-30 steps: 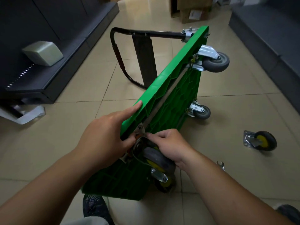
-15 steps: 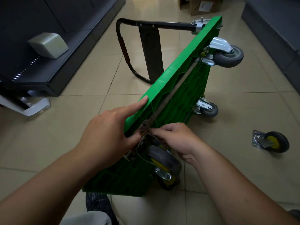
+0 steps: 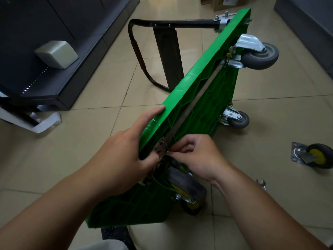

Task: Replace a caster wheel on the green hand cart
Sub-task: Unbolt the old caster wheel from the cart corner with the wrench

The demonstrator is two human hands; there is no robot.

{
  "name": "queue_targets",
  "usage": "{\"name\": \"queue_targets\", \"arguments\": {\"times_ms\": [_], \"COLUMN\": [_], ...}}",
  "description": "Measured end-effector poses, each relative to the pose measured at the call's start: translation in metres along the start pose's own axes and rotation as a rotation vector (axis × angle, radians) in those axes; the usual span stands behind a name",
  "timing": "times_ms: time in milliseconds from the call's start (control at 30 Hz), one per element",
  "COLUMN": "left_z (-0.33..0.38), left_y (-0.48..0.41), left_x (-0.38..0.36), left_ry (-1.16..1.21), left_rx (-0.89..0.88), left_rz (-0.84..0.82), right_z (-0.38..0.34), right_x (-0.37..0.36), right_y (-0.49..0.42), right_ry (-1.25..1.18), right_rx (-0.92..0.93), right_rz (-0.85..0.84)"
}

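The green hand cart (image 3: 196, 98) stands on its side edge on the tiled floor, underside facing right. My left hand (image 3: 129, 147) grips its near top edge, index finger stretched along the rim and thumb at the caster's mounting plate. My right hand (image 3: 198, 156) pinches something small at that plate, just above the black caster with a yellow hub (image 3: 185, 188). What the fingertips hold is hidden. Two grey casters (image 3: 259, 56) (image 3: 237, 120) are mounted farther along the underside. A loose black caster with a yellow hub (image 3: 313, 156) lies on the floor at right.
A wrench (image 3: 261, 184) lies on the floor beside my right forearm. The cart's black folding handle (image 3: 144, 56) rests on the tiles behind. Dark shelving (image 3: 54, 73) lines the left side, another dark unit (image 3: 306, 24) the right. Cardboard boxes (image 3: 219, 2) stand at the far end.
My right hand has shifted up from the caster's wheel to the mounting plate, fingertips now pinched there. My left hand keeps its grip on the cart's edge.
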State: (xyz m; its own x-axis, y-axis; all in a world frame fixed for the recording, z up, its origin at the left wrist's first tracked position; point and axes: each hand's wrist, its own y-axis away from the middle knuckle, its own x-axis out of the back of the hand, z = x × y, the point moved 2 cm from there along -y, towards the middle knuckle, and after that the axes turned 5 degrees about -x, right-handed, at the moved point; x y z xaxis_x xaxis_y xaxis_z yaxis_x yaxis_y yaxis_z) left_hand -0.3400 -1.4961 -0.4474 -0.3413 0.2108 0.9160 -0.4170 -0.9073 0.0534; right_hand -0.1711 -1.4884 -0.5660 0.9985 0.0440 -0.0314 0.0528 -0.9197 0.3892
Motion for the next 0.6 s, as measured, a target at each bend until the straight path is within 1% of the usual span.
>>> {"name": "queue_targets", "arguments": {"times_ms": [200,333,433,600], "left_z": [0.000,0.002,0.002,0.003], "left_y": [-0.001,-0.001,0.000,-0.001], "left_x": [0.004,0.004,0.004,0.004], "left_ry": [0.067,0.077,0.073,0.069], "left_rx": [-0.020,-0.019,-0.011,-0.013], "left_rz": [-0.034,-0.035,-0.025,-0.030], "right_z": [0.012,0.017,0.019,0.020], "right_x": [0.002,0.001,-0.005,-0.004], "right_y": [0.001,-0.001,0.000,-0.001], "right_ry": [-0.182,-0.114,-0.051,-0.096], "right_rx": [-0.004,-0.058,-0.072,-0.069], "right_rz": [-0.060,-0.031,-0.086,-0.109]}}
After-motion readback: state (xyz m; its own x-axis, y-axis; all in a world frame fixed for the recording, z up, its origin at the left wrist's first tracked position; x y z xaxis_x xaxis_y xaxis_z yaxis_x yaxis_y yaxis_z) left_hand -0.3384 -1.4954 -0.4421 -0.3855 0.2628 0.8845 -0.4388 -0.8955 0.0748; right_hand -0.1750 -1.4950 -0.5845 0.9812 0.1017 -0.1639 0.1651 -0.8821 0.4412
